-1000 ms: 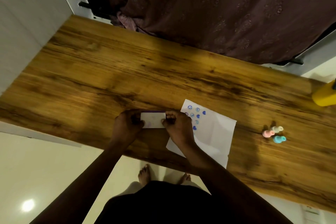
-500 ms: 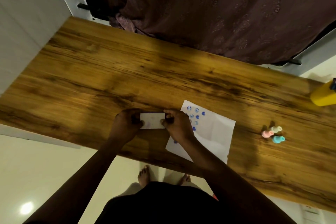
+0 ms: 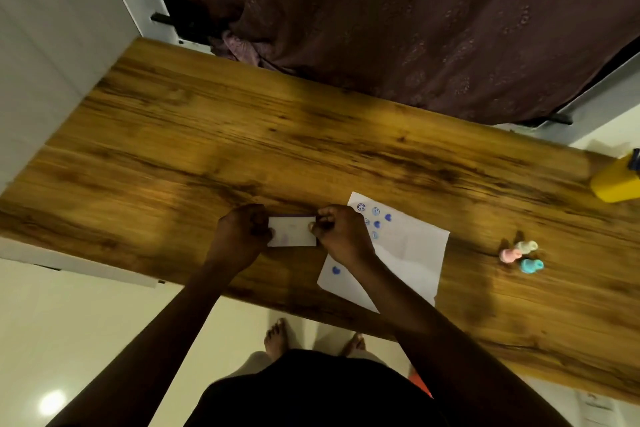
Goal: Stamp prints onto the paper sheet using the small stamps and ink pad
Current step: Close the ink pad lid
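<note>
left hand (image 3: pixel 242 236) fingers pinch left end of ink pad (image 3: pixel 292 231), right hand (image 3: pixel 341 232) right end; pad on surface (image 3: pixel 173 149) touching paper sheet (image 3: pixel 408 253). risk: inky fingers smear prints; stamps (image 3: pixel 521 255) well apart, far right.

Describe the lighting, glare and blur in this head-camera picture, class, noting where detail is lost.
Head view: dim, warm light; the brown wooden table carries soft glare patches and hand shadows; a bright spot glares on the pale floor; wide-angle distortion bends the table edges; the three small pastel stamps look soft, and the blue prints on the white paper sheet are too blurred to read.
</note>
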Motion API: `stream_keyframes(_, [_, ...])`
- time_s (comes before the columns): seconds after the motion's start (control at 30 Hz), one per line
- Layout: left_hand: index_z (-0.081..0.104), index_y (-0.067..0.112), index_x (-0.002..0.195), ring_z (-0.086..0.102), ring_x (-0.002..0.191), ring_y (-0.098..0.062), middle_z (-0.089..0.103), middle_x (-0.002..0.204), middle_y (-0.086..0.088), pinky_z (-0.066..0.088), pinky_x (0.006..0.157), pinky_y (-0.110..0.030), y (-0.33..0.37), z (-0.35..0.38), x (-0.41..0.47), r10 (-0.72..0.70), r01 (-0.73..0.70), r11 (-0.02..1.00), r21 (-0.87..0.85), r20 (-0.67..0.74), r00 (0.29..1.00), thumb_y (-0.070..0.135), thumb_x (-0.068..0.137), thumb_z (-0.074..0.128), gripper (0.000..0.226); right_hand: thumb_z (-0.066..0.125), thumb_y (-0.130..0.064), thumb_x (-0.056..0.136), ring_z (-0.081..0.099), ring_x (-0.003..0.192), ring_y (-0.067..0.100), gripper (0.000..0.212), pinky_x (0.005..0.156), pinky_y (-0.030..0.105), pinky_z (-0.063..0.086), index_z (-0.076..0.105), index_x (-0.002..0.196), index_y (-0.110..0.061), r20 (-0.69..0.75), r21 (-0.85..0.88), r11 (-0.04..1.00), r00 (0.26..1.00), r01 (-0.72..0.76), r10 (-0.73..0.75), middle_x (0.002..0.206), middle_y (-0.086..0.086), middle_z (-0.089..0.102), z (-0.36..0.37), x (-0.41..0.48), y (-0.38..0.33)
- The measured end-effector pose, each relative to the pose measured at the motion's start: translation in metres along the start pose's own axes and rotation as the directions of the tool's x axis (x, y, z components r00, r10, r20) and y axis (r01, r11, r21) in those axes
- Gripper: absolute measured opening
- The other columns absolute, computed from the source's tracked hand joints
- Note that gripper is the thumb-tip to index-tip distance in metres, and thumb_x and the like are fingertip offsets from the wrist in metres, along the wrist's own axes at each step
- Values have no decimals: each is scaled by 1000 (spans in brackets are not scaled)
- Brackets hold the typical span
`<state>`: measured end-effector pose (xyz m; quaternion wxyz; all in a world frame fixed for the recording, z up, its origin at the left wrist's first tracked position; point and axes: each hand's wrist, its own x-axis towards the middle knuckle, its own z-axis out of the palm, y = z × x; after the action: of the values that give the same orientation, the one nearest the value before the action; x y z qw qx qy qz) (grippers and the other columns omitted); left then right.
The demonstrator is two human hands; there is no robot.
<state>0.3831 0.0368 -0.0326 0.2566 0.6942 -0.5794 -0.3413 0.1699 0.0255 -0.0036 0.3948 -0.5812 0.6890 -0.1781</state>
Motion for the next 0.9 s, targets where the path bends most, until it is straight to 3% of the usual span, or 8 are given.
stream_keyframes(0.17, [77, 17, 112, 73, 86, -20, 76, 91, 5, 56, 73, -32, 0, -5, -1, -103, 109, 983, -145, 49, 993, 12, 79, 86, 34, 77, -23, 91, 70, 116, 24, 41, 88, 23, 49, 69, 129, -11, 13, 72, 996, 999, -52, 51, 126, 7, 74, 3, -8, 3])
stream_keyframes(0.27, [75, 30, 88, 73, 81, -16, 75, 85, 11, 55, 64, -30, 4, -3, -3, -136, 151, 968, -201, 88, 987, 11, 78, 85, 24, 78, -22, 90, 69, 115, 24, 40, 90, 26, 53, 69, 127, -12, 11, 114, 990, 996, -86, 85, 125, 7, 74, 6, -8, 2])
stream_keyframes(0.33, [75, 30, 85, 73, 80, -16, 75, 85, 11, 54, 61, -28, 5, -2, -4, -141, 159, 963, -217, 98, 985, 6, 78, 83, 26, 78, -21, 89, 70, 115, 23, 40, 96, 32, 57, 70, 127, -13, 4, 130, 986, 995, -100, 100, 124, 7, 74, 7, -8, 2])
stream_keyframes(0.5, [74, 19, 89, 76, 84, -23, 78, 90, 0, 64, 69, -39, 2, 2, -8, -175, 192, 941, -278, 84, 981, -1, 82, 80, 22, 77, -17, 90, 73, 109, 22, 30, 97, 41, 60, 75, 119, -15, -25, 176, 977, 992, -117, 123, 117, 5, 77, 9, -9, 7])
stream_keyframes(0.6, [74, 14, 94, 76, 86, -20, 77, 91, 1, 63, 61, -28, -1, 5, -8, -182, 192, 929, -317, 62, 981, 3, 83, 82, 17, 75, -18, 92, 74, 103, 21, 26, 93, 44, 62, 76, 118, -16, -49, 191, 975, 991, -115, 127, 115, 4, 78, 6, -9, 10])
stream_keyframes(0.67, [74, 13, 92, 77, 85, -21, 78, 92, -1, 66, 63, -32, -1, 8, -8, -183, 190, 919, -346, 53, 982, 6, 84, 82, 14, 75, -19, 92, 75, 101, 22, 26, 92, 45, 62, 77, 117, -16, -71, 214, 970, 989, -113, 131, 114, 4, 78, 1, -10, 11])
stream_keyframes(0.77, [75, 11, 95, 77, 89, -26, 79, 97, -6, 66, 75, -49, 3, 11, -6, -177, 187, 903, -386, 63, 982, 9, 87, 81, 11, 77, -22, 91, 75, 101, 20, 27, 92, 42, 63, 77, 118, -17, -99, 262, 959, 985, -110, 140, 115, 4, 78, -7, -9, 13])
stream_keyframes(0.9, [70, 9, 116, 75, 105, -23, 77, 114, -6, 65, 82, -44, 19, 13, -3, -118, 158, 856, -492, 111, 987, 9, 88, 80, 30, 80, -26, 89, 73, 103, 12, 27, 93, 36, 62, 77, 115, -19, -132, 330, 937, 978, -113, 164, 115, 0, 78, -24, -11, 18])
